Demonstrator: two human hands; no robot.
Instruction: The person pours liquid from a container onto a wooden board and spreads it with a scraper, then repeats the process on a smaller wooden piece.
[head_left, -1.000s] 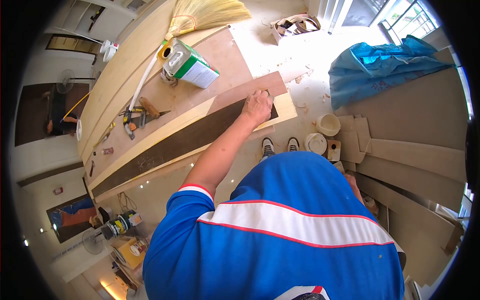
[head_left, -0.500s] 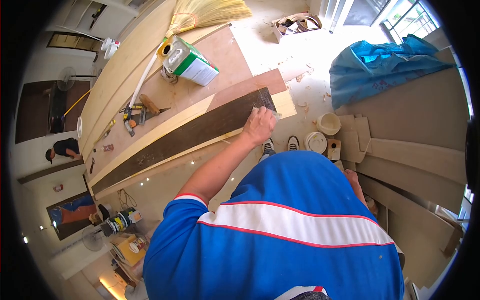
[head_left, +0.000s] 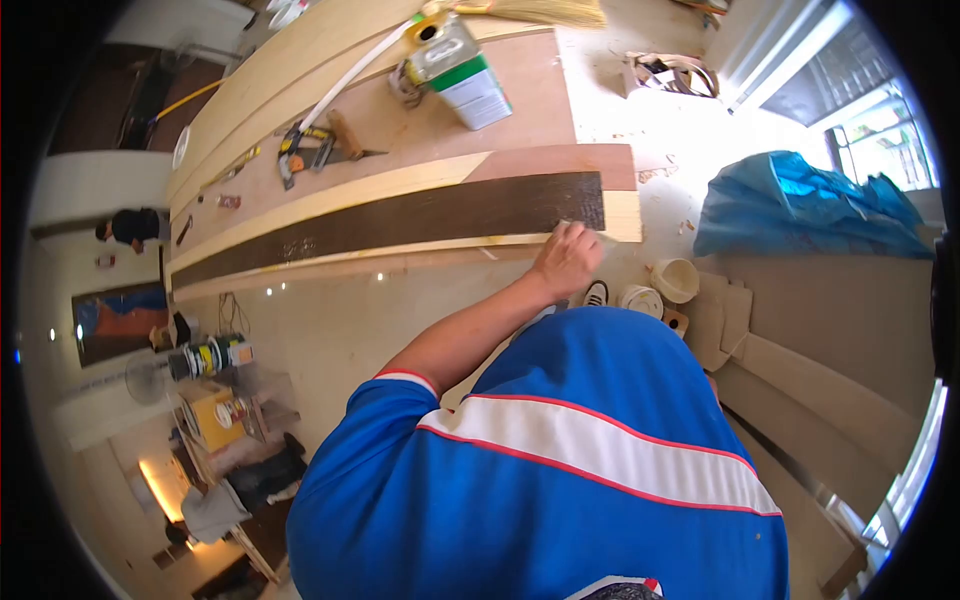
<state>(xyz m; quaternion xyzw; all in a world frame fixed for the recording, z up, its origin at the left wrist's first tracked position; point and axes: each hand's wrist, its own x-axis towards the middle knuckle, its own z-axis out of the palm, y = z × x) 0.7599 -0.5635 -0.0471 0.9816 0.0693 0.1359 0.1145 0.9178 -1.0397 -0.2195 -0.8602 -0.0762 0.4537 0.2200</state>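
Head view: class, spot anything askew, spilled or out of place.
The green-and-white metal can lies on its side on the reddish plywood sheet; no spill shows. Wood chips litter the floor past the boards' end. The dark brown strip by the left hand lies straight.

One dark strip (head_left: 400,220) and one green can (head_left: 460,70) lie beyond the fingers (head_left: 572,234). Two white tubs (head_left: 676,278) and one blue bag (head_left: 810,205) sit to their right.

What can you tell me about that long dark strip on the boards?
The dark strip is a long, flat, dark-brown band, veneer by its look, lying on a pale board. It runs left to right, with light specks towards its left end. The left hand rests on its right end, at the lower corner.
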